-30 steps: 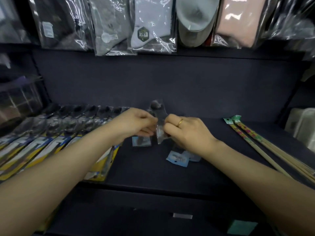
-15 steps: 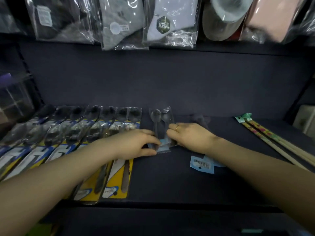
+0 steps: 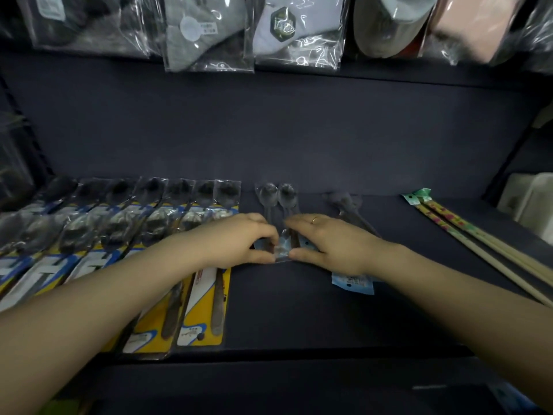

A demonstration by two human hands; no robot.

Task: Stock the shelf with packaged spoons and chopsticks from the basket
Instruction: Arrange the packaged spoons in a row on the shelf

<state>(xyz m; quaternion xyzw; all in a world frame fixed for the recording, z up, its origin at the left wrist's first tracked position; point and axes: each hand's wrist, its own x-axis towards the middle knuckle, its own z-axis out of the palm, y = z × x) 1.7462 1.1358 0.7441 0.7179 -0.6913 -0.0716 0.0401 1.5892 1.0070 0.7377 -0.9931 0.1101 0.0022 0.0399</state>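
A clear packet of two small spoons [image 3: 278,202] lies flat on the dark shelf [image 3: 269,319], bowls pointing to the back. My left hand [image 3: 236,244] and my right hand [image 3: 326,244] pinch its near end from either side. Just right of it lies another small spoon packet [image 3: 344,205] with a blue label [image 3: 353,284], partly under my right wrist. A row of several spoon packs on yellow and blue cards [image 3: 119,223] fills the shelf's left half. Packaged chopsticks [image 3: 466,232] with a green header lie at the right. No basket is in view.
Bagged socks [image 3: 287,28] and other soft goods hang from the shelf above, low over the back panel. A white container [image 3: 532,202] stands at the far right. A wire rack [image 3: 15,163] borders the left side.
Both hands brought the small spoon packet down from mid-air and laid it flat on the shelf beside the carded spoon row. They still pinch its near end.
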